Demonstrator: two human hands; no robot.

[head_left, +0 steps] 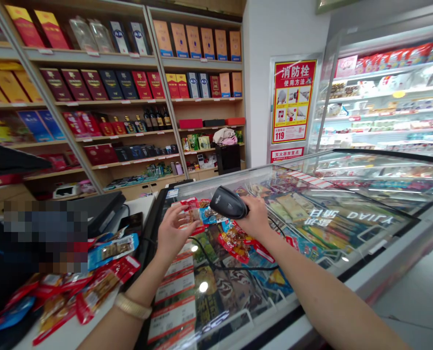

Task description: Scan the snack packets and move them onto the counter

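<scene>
My right hand (255, 216) is wrapped round the handle of a black barcode scanner (229, 202), whose head points left over the freezer's glass lid. My left hand (174, 226) is at the left end of the lid, fingers spread and thumb apart, over a red snack packet (192, 211); whether it touches the packet I cannot tell. A blue-and-clear packet (209, 215) lies between my hands, below the scanner. More red snack packets (234, 240) rest on the glass under my right hand. A black cable (220, 268) loops across the lid.
The chest freezer (348, 199) stretches to the right, with packaged food under its glass. Left of it, a white counter (109, 311) bears a pile of red and blue snack packets (99, 287) and a dark device (107, 209). Shelves of boxes (107, 85) and a lit cooler (391, 97) stand behind.
</scene>
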